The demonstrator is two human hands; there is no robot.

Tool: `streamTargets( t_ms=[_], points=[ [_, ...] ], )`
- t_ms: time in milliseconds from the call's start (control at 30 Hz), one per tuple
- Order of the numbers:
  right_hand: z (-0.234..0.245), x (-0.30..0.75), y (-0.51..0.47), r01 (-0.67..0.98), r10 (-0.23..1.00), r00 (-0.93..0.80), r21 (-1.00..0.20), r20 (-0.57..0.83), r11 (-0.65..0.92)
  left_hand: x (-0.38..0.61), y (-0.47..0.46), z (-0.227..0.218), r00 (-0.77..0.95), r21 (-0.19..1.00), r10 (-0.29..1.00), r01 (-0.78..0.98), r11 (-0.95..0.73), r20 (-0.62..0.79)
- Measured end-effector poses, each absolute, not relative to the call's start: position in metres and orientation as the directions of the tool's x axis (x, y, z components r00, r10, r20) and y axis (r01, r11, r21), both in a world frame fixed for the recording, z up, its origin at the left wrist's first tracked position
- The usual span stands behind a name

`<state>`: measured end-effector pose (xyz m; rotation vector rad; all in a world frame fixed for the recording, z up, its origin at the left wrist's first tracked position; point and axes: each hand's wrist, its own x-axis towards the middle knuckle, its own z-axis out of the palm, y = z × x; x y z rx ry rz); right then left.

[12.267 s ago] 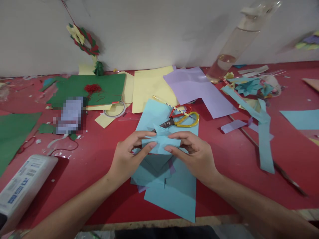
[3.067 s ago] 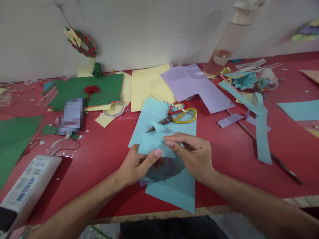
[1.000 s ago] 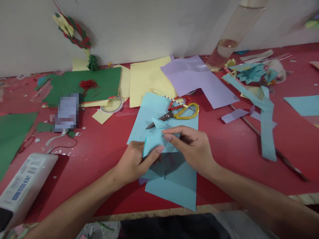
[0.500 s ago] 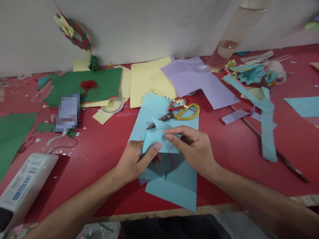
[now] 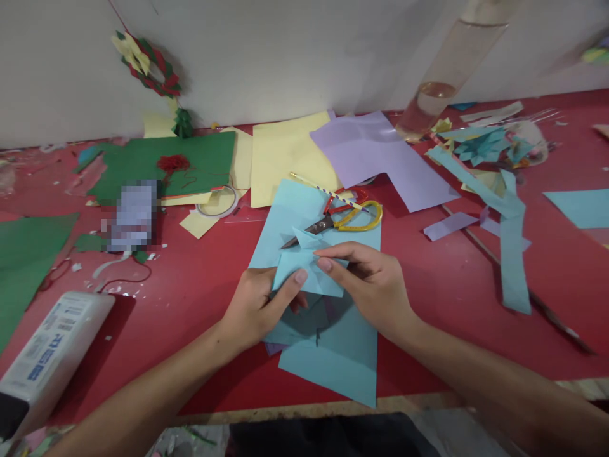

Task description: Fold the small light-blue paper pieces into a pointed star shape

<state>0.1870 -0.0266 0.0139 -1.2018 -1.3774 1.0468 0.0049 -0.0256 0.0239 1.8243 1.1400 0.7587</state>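
Observation:
A folded piece of light-blue paper point(image 5: 311, 273) is held between my two hands above the table. My left hand point(image 5: 259, 301) grips its left side, thumb on top and fingers beneath. My right hand point(image 5: 375, 282) pinches its upper right part between thumb and index finger. Just beyond lie scissors point(image 5: 328, 222) with one red and one yellow handle loop, their blades partly behind a small blue paper flap point(image 5: 307, 238). A pencil point(image 5: 328, 192) rests by the handles. Beneath everything is a larger light-blue sheet point(image 5: 333, 374).
Yellow paper point(image 5: 290, 158), purple paper point(image 5: 375, 149) and green paper point(image 5: 209, 158) lie at the back. A bottle of liquid point(image 5: 431, 95) stands on the right, near blue paper strips point(image 5: 512, 254). On the left are a tape roll point(image 5: 233, 206), a blurred-out phone point(image 5: 136, 212) and a white box-like device point(image 5: 57, 355).
The folded paper has tilted slightly in my hands, its lower right edge now a bit lower. Both hands keep nearly the same grip. The whole view has shifted slightly.

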Motion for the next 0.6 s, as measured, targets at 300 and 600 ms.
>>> streamTargets(
  t_ms=[300,600],
  points=[
    [0.0148,0.1863,-0.0264,0.155,0.988,-0.021,-0.976,0.153,0.154,0.0049,-0.0245,0.0228,0.407,0.874,0.912,0.423,-0.240,0.054],
    [0.0148,0.1864,-0.0258,0.173,0.989,-0.017,-0.974,0.144,0.144,0.0047,-0.0249,0.0227,0.411,0.870,0.909,0.423,-0.254,0.066]
  ],
)
